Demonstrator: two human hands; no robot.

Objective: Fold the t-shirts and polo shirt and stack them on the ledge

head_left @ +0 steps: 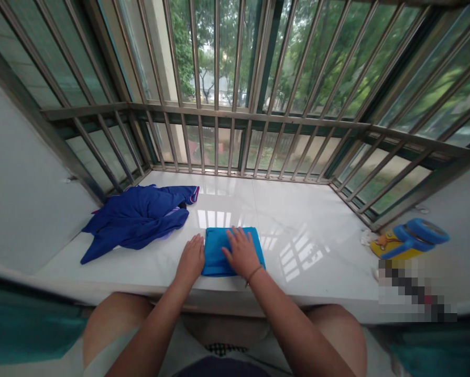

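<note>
right hand (241,253) on folded blue towel (214,256), perhaps; left hand (190,259) alongside

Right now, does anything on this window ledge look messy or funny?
Yes, one thing: the dark blue garment lies crumpled in a heap on the left of the white marble ledge. It looks odd because the turquoise cloth under the right hand sits neatly folded and flat.

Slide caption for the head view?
Left hand beside, right hand on a folded blue cloth on a white marble sill, crumpled blue garment nearby.
</note>
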